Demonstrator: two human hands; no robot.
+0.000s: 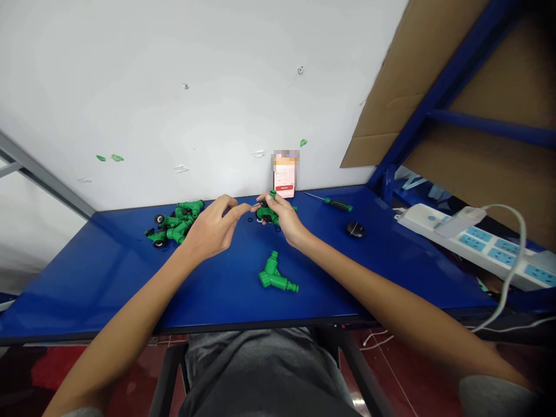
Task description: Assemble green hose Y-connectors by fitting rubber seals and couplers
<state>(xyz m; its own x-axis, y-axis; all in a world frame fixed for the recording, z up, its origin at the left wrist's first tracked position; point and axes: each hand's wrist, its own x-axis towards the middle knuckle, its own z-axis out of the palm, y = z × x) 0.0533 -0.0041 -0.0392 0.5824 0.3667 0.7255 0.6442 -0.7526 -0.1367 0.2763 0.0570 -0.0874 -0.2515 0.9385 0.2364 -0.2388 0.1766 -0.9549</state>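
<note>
My right hand [286, 219] is closed around a green plastic hose fitting [268, 214] held just above the blue table [108, 278]. My left hand [214, 230] is pinched at the fingertips, which point toward that fitting; what it pinches is too small to name. A few small black rings [251, 219] lie on the table under the hands. A green Y-shaped fitting [274, 275] lies alone nearer to me. To the left of my left hand sits a pile of several green fittings [176, 223].
A green-handled screwdriver [334, 203] and a small black round part [355, 229] lie at the back right. A small card [284, 176] leans on the white wall. A white power strip [478, 243] with a cable sits at the right, under cardboard on a blue rack.
</note>
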